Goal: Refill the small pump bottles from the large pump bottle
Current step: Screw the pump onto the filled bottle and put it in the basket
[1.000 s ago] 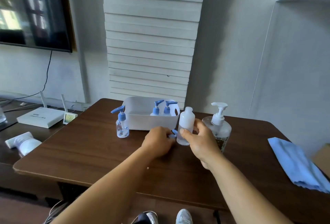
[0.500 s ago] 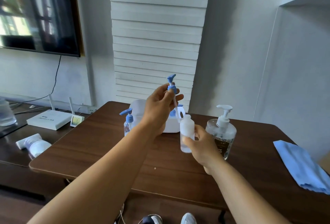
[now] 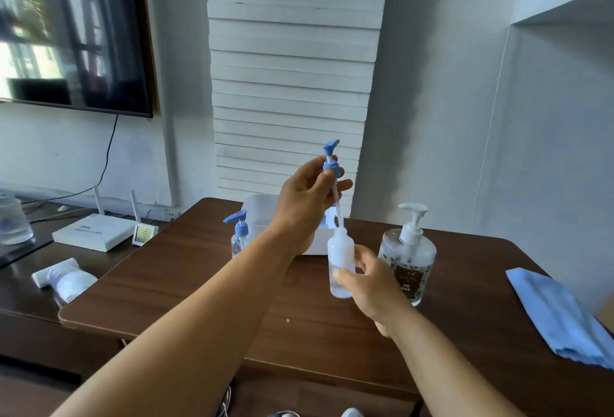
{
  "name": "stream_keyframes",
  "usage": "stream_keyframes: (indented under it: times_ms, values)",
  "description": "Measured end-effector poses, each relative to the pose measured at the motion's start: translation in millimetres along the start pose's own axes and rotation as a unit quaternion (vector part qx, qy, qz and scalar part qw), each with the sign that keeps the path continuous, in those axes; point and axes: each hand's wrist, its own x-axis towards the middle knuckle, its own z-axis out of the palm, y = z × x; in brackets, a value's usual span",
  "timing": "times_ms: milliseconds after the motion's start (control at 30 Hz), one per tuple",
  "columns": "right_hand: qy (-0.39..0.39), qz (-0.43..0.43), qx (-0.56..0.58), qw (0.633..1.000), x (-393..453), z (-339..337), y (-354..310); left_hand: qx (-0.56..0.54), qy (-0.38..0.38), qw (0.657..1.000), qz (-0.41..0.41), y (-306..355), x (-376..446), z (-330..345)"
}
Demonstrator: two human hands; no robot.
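A person's two bare arms reach over a dark wooden table [image 3: 199, 290]. The left hand [image 3: 304, 205] is raised, fingers pinching a blue pump head [image 3: 331, 164] whose thin tube hangs down into the neck of a small bottle [image 3: 339, 260]. The right hand [image 3: 368, 283] grips that bottle, lifted above the table, thumb and fingers curled round its lower half. Just right stands the large pump bottle [image 3: 408, 255] with a white pump. Behind the hands sits a white bin [image 3: 257, 214]; another small blue-pumped bottle [image 3: 239, 234] stands at its left. A blue cloth [image 3: 558, 313] lies far right.
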Motion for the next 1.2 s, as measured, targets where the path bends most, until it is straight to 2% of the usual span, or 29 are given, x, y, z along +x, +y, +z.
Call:
stream_keyframes:
  times_ms: [167,367,500,767,1200]
  values:
    - [0.006,-0.006,0.008,1.0,2,0,-2,0.017,0.001,1.0,-0.016,-8,-1,-3]
    - [0.015,-0.023,0.009,1.0,6,-2,-6,0.116,-0.033,0.992,-0.044,-29,-4,-12]
    - [0.016,-0.033,0.026,0.999,8,-1,-6,0.135,-0.052,0.988,-0.056,-35,-7,-13]
    - [0.02,-0.032,0.042,0.998,13,1,-4,0.202,-0.083,0.975,-0.044,-39,-12,-18]
    - [0.004,-0.04,0.028,0.999,12,3,-5,0.16,-0.025,0.985,-0.06,-37,-4,-20]
